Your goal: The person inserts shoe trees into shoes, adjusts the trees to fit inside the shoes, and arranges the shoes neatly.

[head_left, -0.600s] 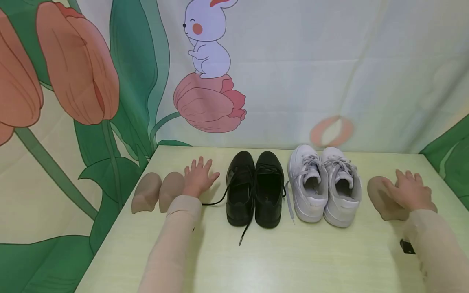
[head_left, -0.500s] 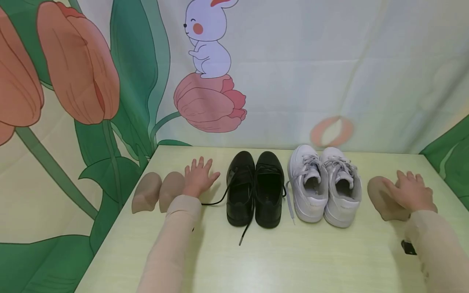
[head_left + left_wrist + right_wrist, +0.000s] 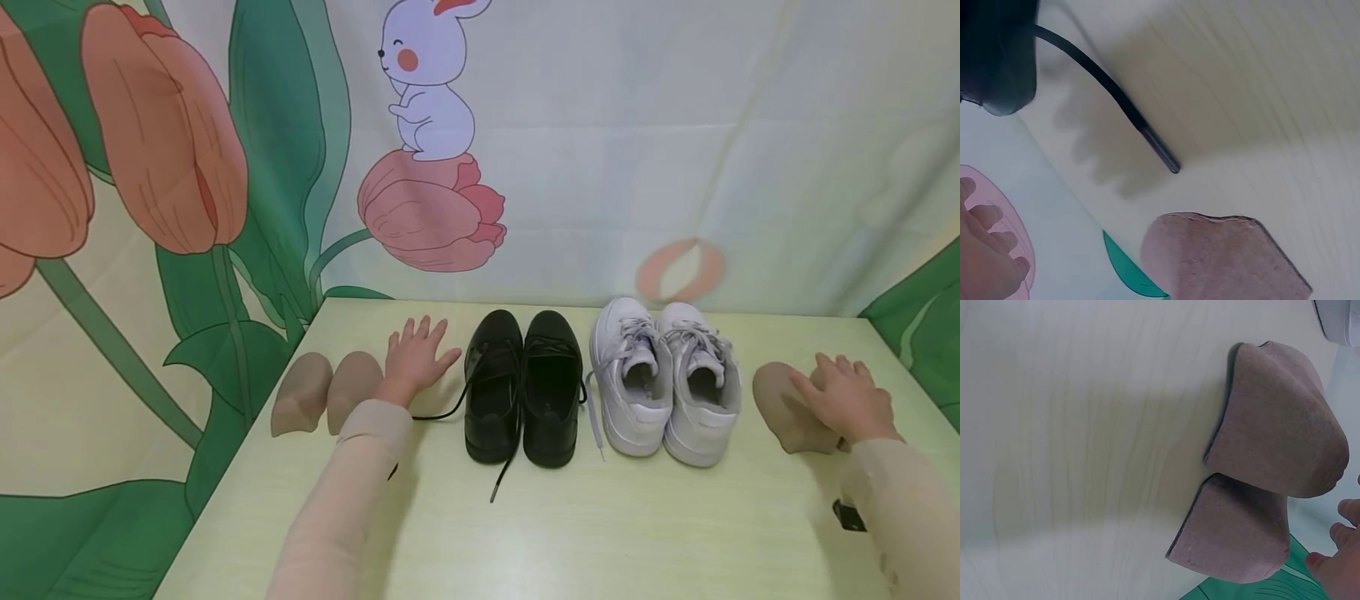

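A: Where is the left hand (image 3: pixel 415 360)?
B: It hovers with its fingers spread and relaxed, holding nothing, between a pair of tan shoe inserts (image 3: pixel 324 392) at the bench's (image 3: pixel 570 533) left edge and the pair of black lace-up shoes (image 3: pixel 522 385). One black lace (image 3: pixel 437 414) trails out from the shoes towards the sleeve; the left wrist view shows its tip (image 3: pixel 1159 150) lying on the bench just beside one tan insert (image 3: pixel 1225 257).

A: And the right hand (image 3: pixel 847 398)?
B: It rests on top of a second pair of tan inserts (image 3: pixel 783 406) near the bench's right edge, fingers laid loosely over them, not clenched. The right wrist view shows the two inserts (image 3: pixel 1260 487) lying side by side and touching.

A: What sits between the hands?
B: The black shoes and, just to their right, a pair of white sneakers (image 3: pixel 663 379), all heels towards the person. A cloth backdrop (image 3: pixel 600 150) printed with a rabbit and tulips hangs behind.
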Demonstrator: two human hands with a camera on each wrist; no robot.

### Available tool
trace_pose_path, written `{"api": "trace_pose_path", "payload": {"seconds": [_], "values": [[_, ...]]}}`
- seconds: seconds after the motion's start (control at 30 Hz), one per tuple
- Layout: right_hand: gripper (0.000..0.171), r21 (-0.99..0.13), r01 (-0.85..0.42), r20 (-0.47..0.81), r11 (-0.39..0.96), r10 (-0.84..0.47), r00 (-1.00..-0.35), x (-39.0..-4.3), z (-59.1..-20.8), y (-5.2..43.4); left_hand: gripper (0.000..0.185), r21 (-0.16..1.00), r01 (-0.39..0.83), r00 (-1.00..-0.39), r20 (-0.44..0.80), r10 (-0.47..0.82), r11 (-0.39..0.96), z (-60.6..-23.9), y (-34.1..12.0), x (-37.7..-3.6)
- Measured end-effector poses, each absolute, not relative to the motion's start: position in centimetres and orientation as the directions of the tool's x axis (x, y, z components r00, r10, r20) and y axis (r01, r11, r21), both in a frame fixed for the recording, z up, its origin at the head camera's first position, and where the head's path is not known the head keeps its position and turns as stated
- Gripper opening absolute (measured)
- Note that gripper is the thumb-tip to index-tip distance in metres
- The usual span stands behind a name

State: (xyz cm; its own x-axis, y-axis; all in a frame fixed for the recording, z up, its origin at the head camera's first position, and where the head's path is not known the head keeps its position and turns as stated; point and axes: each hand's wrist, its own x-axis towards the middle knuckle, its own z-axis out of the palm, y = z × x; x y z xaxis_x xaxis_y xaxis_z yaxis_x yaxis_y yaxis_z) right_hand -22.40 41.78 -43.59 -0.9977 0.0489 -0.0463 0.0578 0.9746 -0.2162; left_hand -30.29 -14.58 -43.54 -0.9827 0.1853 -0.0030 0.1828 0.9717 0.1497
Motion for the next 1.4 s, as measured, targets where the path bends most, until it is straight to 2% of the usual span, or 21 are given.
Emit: {"api": "trace_pose_path", "payload": {"seconds": [0.43,0.73,0.83,1.27,1.4], "values": [[0.075,-0.228,0.019,-0.008,0.973,0.018,-1.0,-21.6,-44.3,42.4,0.063,0.146,0.237,-0.971,0.016,0.237,0.961,-42.8,-13.5,-29.8],[0.042,-0.294,-0.038,0.043,0.955,-0.026,-0.999,-21.4,-44.5,41.9,0.063,0.123,0.265,-0.964,0.028,0.263,0.956,-42.3,-13.0,-29.6],[0.04,-0.298,-0.046,0.061,0.953,-0.029,-0.998,-21.2,-44.6,41.8,0.063,0.123,0.267,-0.963,0.02,0.267,0.956,-42.3,-12.9,-29.5],[0.044,-0.278,-0.02,0.081,0.96,0.002,-0.997,-20.5,-45.3,41.9,0.063,0.108,0.298,-0.954,0.012,0.299,0.948,-42.0,-11.9,-29.2],[0.054,-0.283,-0.008,0.082,0.959,0.016,-0.996,-20.1,-45.8,41.8,0.063,0.106,0.32,-0.947,0.028,0.319,0.942,-41.9,-11.3,-28.9]]}}
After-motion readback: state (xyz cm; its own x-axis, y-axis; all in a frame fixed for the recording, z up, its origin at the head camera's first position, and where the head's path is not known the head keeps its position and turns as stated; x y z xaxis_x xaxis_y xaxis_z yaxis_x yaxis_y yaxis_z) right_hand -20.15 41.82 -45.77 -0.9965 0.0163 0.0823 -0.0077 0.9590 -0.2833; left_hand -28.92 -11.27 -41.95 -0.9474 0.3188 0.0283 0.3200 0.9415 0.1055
